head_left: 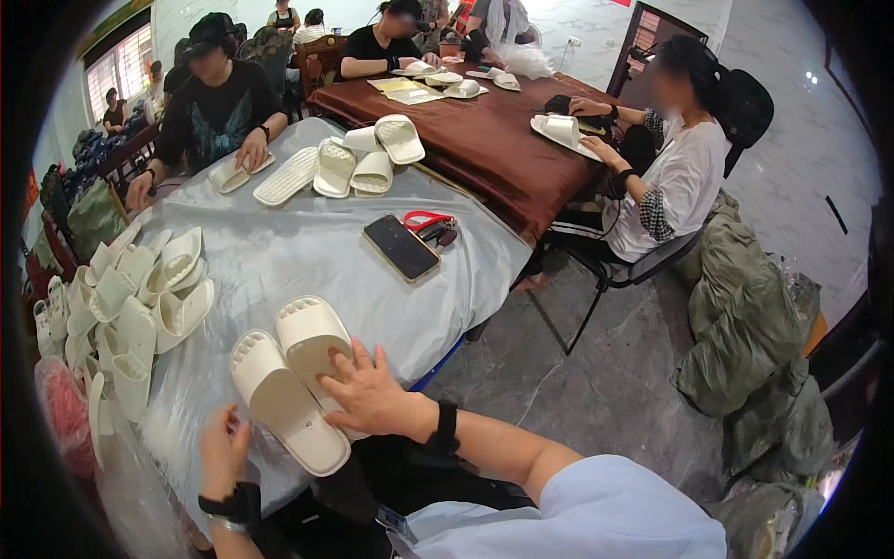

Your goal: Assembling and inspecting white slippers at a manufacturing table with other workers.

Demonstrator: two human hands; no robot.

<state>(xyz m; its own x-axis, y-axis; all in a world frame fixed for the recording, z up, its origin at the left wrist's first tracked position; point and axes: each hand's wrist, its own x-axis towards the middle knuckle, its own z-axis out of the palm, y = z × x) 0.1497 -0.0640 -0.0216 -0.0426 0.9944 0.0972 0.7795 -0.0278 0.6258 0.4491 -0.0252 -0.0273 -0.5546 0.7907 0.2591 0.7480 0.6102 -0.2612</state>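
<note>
Two cream slide slippers lie side by side on the plastic-covered table in front of me, toes pointing away. My right hand (372, 391) is open, its fingers spread over the strap and edge of the right slipper (312, 331), hiding part of its footbed. Beside the heel half of the left slipper (256, 368), my left hand (224, 452) is held loosely curled and appears to hold nothing. Both wrists wear black bands. To the left, a heap of similar cream slippers (135, 345) lies along the table edge.
Farther up the table are a phone (402, 248), a red strap with keys (438, 225) and more slippers (372, 172). Across from me a person (219, 102) handles a slipper. Others sit at a brown-covered table (466, 140). Green sacks (745, 317) stand on the floor at right.
</note>
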